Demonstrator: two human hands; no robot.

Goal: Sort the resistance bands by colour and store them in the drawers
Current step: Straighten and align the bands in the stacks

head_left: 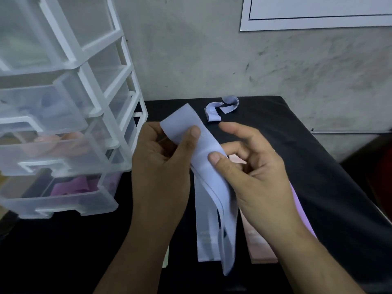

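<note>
Two hands meet at the centre of the frame above a table (318, 166) covered in black cloth. The left hand (161, 162) has its grip pinched on the upper end of a pale blue band (184, 119), thumb on the face and curled fingers behind. The right hand (258, 172) pinches the same band a little lower, its thumb pressed flat on it and its index finger stretched out above. The band is folded double, and its loose lengths hang toward the lower centre of the frame.

Behind them a flat blue band (206, 230) lies on the table. Just right of it lies a pink band (261, 249), and a purple band (297, 198) shows past the right wrist. A curled blue band (220, 108) sits near the table's far edge, upper centre.

A clear plastic drawer unit (84, 66) with a white frame fills the left of the frame. Its bottom drawer (63, 204) is pulled out and holds purple material (72, 185). The drawer above (53, 160) holds pink material (63, 141). The next one up shows something bluish, too blurred to name.

A white sheet (318, 15) hangs on the grey wall (212, 49), upper right.
</note>
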